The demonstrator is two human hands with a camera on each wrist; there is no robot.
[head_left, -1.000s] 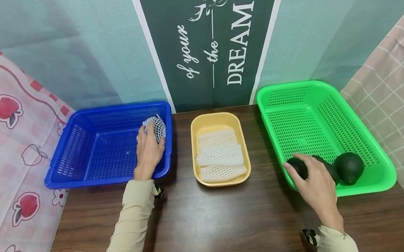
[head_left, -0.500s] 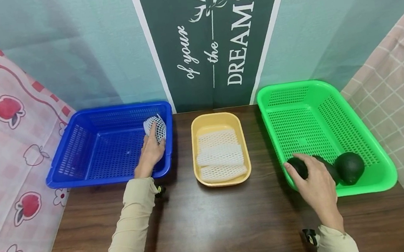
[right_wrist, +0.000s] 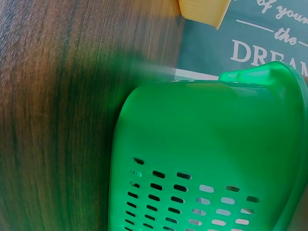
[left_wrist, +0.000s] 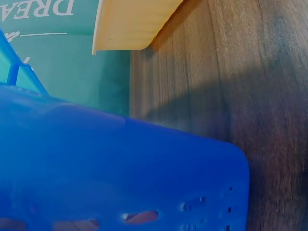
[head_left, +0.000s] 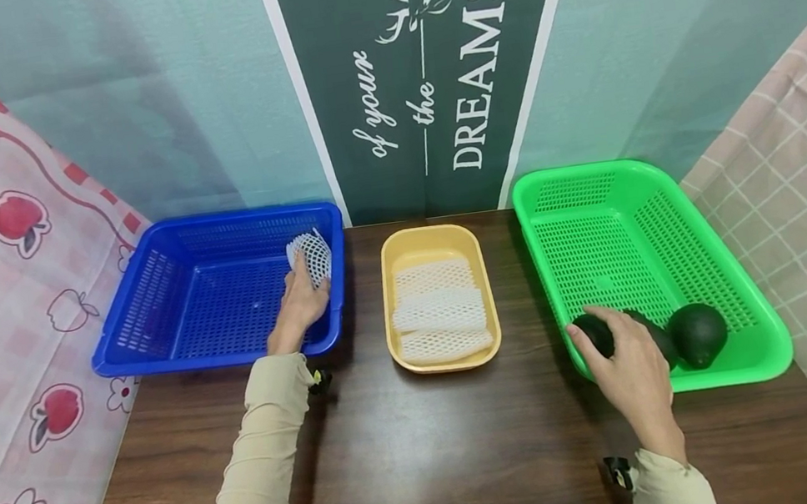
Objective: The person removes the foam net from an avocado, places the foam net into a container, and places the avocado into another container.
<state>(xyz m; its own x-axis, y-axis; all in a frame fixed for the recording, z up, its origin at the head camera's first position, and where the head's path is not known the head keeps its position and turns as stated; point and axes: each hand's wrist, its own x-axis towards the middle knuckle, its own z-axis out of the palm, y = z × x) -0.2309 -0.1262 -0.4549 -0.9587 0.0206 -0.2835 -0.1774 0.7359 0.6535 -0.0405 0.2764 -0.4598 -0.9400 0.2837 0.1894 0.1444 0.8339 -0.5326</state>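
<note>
In the head view, my left hand reaches into the blue basket. Its extended index finger touches a bundle in white foam netting in the back right corner; what the netting holds is hard to make out. On the other side, my right hand grips a dark avocado at the near left of the green basket, thumb and fingers curled around it. Another avocado is partly hidden by that hand, and a third avocado lies to its right. Neither wrist view shows the hands' work.
Between the baskets stands a yellow tray holding several white foam net sleeves. Basket walls fill much of both wrist views, blue on the left and green on the right. Curtains hang behind and at both sides of the wooden table.
My left hand has loosened from the netted bundle and drawn slightly back, its index finger straightening. The right hand stays on its avocado.
</note>
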